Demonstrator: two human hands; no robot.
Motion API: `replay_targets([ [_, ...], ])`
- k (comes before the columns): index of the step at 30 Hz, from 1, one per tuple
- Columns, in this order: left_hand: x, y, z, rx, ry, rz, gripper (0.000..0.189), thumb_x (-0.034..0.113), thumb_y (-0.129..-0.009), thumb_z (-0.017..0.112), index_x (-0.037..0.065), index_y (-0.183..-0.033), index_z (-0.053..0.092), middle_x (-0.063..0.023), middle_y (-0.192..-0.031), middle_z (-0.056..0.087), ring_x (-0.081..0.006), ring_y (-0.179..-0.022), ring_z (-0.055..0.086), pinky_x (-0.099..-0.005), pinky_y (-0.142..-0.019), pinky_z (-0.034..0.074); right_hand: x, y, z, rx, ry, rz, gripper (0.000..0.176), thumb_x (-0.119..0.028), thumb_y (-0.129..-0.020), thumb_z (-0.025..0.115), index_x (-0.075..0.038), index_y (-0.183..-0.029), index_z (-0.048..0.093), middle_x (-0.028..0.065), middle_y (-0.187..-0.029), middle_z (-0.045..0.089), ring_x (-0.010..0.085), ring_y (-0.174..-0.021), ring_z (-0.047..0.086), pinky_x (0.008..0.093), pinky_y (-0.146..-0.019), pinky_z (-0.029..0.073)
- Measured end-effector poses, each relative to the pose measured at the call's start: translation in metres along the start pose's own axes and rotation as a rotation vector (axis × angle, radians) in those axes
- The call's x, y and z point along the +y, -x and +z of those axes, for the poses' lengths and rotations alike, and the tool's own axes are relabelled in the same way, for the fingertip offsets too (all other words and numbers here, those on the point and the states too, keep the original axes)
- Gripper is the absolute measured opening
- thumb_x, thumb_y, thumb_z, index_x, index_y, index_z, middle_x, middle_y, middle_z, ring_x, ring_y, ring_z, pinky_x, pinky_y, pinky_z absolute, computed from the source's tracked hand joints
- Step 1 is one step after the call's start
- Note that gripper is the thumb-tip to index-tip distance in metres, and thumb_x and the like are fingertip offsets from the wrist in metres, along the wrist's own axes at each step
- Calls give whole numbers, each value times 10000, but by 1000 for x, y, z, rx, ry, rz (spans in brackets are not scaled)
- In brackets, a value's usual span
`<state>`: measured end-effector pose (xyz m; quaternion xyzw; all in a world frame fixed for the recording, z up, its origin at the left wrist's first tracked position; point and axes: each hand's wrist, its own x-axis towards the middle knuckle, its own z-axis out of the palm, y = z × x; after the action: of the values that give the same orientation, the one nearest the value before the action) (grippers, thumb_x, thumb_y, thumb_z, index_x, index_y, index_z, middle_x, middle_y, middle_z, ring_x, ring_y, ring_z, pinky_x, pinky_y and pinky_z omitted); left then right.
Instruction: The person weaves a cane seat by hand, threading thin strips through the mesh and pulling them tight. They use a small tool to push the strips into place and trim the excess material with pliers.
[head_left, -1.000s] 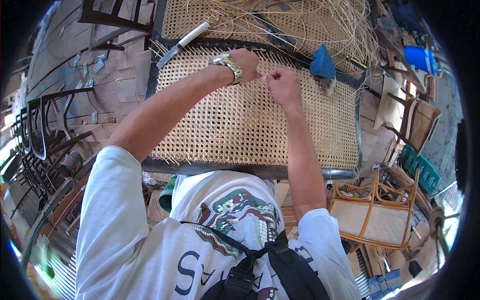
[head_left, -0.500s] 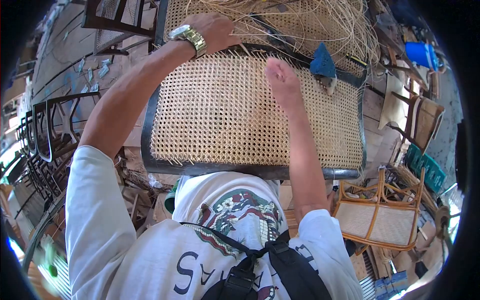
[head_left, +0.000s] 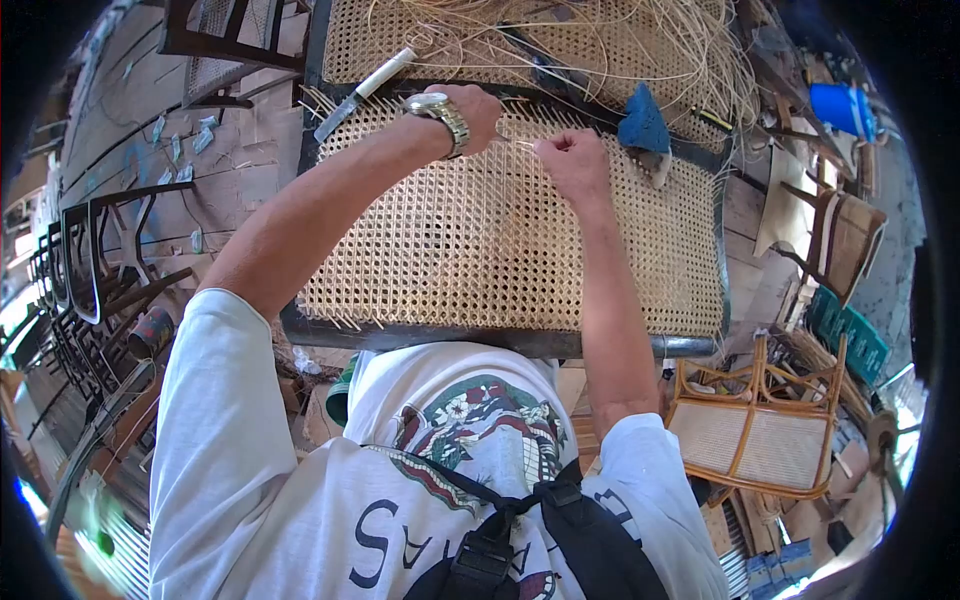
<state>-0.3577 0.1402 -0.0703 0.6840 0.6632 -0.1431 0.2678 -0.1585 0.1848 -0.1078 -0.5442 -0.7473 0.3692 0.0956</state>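
A woven cane panel (head_left: 450, 250) in a dark frame lies across my lap. My left hand (head_left: 472, 112), with a watch on the wrist, is closed over the panel's far edge; a thin pale strand shows between it and my right hand. My right hand (head_left: 575, 160) has thumb and fingers pinched at the strand's other end. Left of my left hand, a knife (head_left: 385, 72) with a pale handle lies on the panel's far left corner. A blue cloth-like piece (head_left: 643, 122) rests right of my right hand.
Loose cane strands (head_left: 680, 45) lie tangled on the panel's far part. A blue container (head_left: 842, 110) stands at the far right. A rattan chair (head_left: 755, 430) is at the lower right, a wooden chair (head_left: 845, 235) above it. Dark chair frames (head_left: 95, 250) crowd the left side.
My left hand has moved right and nearer to my right hand, uncovering the knife. My right hand has shifted slightly, its fingers now pinched on a strand.
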Motion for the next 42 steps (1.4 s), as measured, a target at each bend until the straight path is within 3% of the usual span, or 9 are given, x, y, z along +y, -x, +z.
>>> replay_targets([
  [9,33,-14,-23,-2,-206,95,233,199,-922,596,18,-937,742,-175,-870,740,-268,-771,739,-409,-606,592,-4,3,0,-10,54,16,199,-223,-772,720,-23,-771,719,182,-957,639,337,-910,638,421,-850,515],
  [16,-6,-28,15,-214,594,-134,588,588,-919,607,31,-781,735,-95,-632,697,-206,-681,719,-318,-626,569,-10,3,18,-45,44,-111,121,-162,-786,696,-47,-815,720,180,-971,625,338,-941,623,415,-854,513],
  [22,-36,-22,5,43,154,-141,593,659,-876,594,84,-897,740,-138,-860,733,-246,-828,722,-391,-757,565,-14,15,15,48,59,-209,153,-181,-841,694,-29,-837,711,158,-970,619,330,-928,632,410,-854,526],
  [25,-71,-7,-20,218,20,-152,577,662,-842,631,100,-926,734,-134,-869,728,-252,-833,720,-390,-734,559,-26,11,7,-102,-39,-17,183,-207,-894,678,-28,-918,709,140,-997,656,262,-920,652,392,-838,538],
  [28,-59,10,-52,264,33,-108,555,645,-834,650,103,-919,730,-109,-829,725,-242,-796,715,-384,-692,547,-30,-9,25,-123,-707,-62,252,-242,-961,663,-13,-1066,681,96,-1026,683,143,-876,643,270,-782,517],
  [32,-41,10,-50,277,223,-90,537,613,-859,652,81,-894,724,-101,-762,710,-242,-708,700,-399,-636,529,-29,-22,23,-297,-896,-41,293,-249,-928,702,20,-1043,695,73,-890,689,180,-815,646,286,-781,511],
  [35,-37,-10,-21,200,330,-109,488,532,-925,609,57,-908,723,-128,-779,704,-257,-696,702,-441,-651,545,-9,-17,23,-55,-238,-35,267,-271,-844,762,-23,-940,747,105,-822,682,218,-799,662,336,-789,524],
  [37,-32,-18,-4,-57,37,-114,410,430,-968,566,53,-935,724,-160,-846,714,-285,-758,719,-459,-686,564,-2,-14,22,-88,-255,36,264,-299,-767,784,-49,-851,770,149,-871,690,248,-837,677,365,-803,531],
  [42,-19,-15,3,7,-8,-37,284,295,-954,565,62,-960,728,-147,-888,733,-304,-851,730,-453,-716,589,-11,-16,13,-134,-152,183,229,-251,-719,769,-52,-833,774,132,-790,728,254,-753,697,360,-749,544],
])
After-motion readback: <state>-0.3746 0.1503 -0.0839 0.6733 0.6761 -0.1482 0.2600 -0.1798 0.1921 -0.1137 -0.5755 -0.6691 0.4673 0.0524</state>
